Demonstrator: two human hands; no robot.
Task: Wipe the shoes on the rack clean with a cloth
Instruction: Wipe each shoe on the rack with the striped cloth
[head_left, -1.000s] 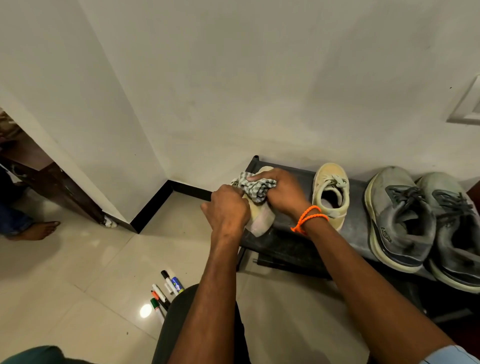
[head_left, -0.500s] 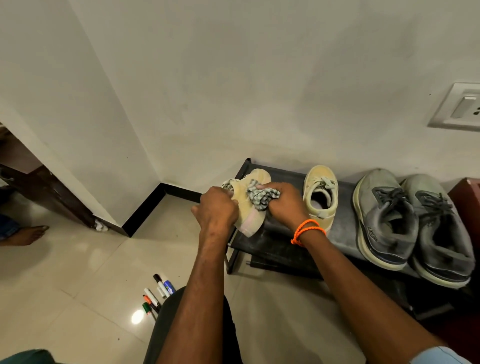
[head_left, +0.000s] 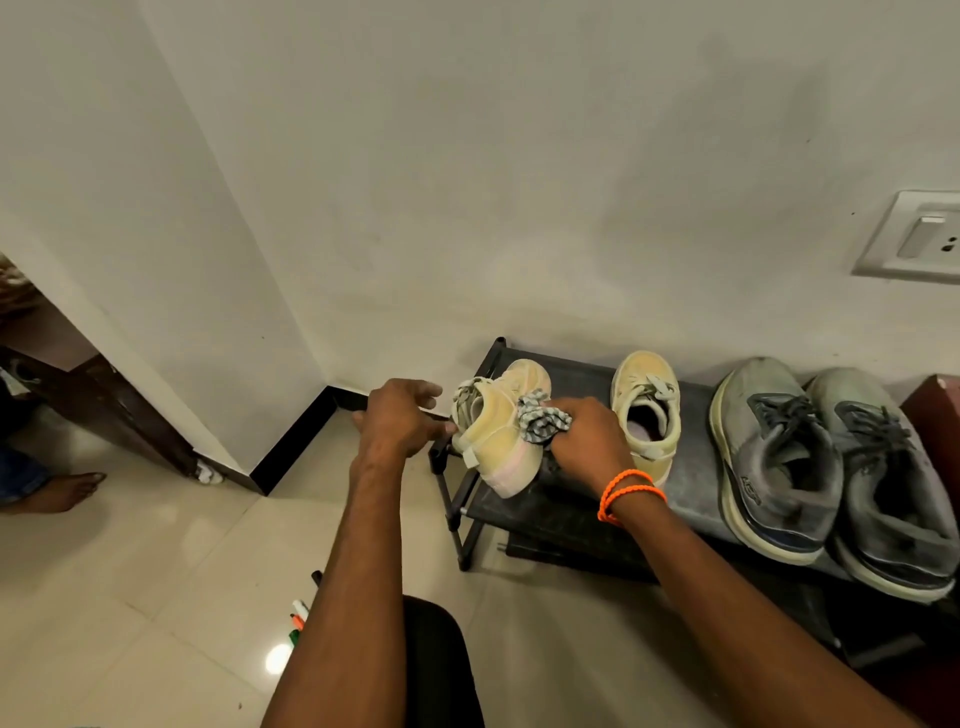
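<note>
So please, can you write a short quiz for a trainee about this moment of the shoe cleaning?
1. True or false: the right hand holds the checked cloth against the tilted cream shoe.
2. How many shoes are on the rack? A) two B) three C) four
3. Fill in: the left hand, fingers spread, is at the cream shoe's ____ end.

Key: 1 true; 2 C, counting the second cream shoe and two grey shoes; 3 heel.

Both forearms reach forward; the left hand (head_left: 402, 421) spreads relaxed fingers, while the right hand (head_left: 584, 439) curls its fingers closed in a grip.
</note>
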